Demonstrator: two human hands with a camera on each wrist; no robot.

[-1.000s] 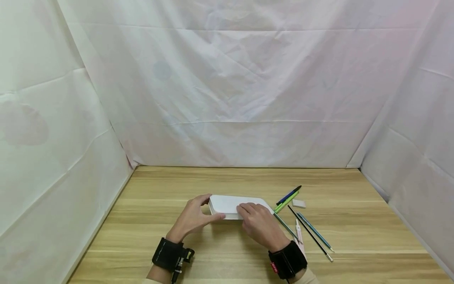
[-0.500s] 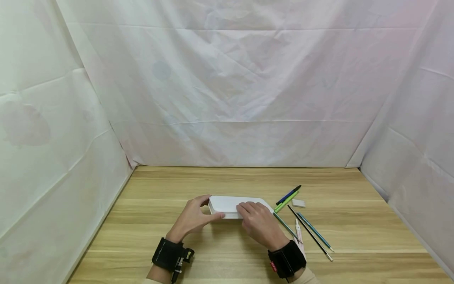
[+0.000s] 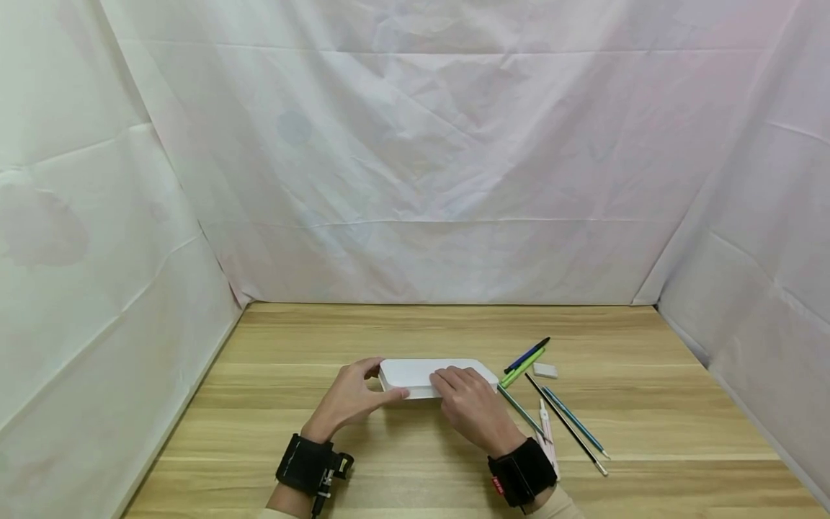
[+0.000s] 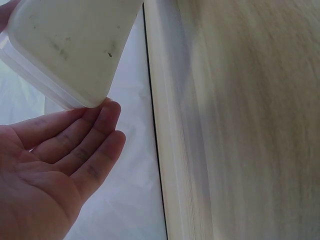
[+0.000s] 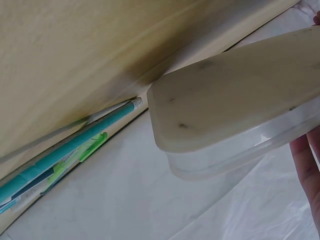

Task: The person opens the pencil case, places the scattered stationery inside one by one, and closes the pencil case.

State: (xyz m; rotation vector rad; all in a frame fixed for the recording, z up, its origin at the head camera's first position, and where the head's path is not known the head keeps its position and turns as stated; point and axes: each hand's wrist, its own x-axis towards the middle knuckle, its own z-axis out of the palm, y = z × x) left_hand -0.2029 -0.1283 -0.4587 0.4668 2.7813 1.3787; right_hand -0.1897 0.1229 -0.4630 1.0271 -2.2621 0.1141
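Raised off the table, a white plastic pencil case (image 3: 405, 371) shows its lid in the head view and its scuffed underside in both wrist views. My left hand (image 3: 352, 395) grips the left end, thumb along the near side and fingers behind. In the left wrist view, the fingertips (image 4: 111, 111) touch a corner of the case. My right hand (image 3: 475, 404) holds the right half, its bent fingers over the lid near the front edge. Its thumb is hidden in the head view.
Right of the case lie a green pencil (image 3: 521, 411), blue pen (image 3: 527, 355), lime-green pen (image 3: 523, 367), white eraser (image 3: 545, 370), black pencil (image 3: 566, 424), blue pencil (image 3: 576, 422) and pale pink compass (image 3: 547, 430). White cloth (image 3: 415, 158) surrounds the wooden table (image 3: 311, 324).
The pencil case has shifted very slightly left and its far edge sits more level. Both hands keep the same hold, and the loose stationery lies as before.
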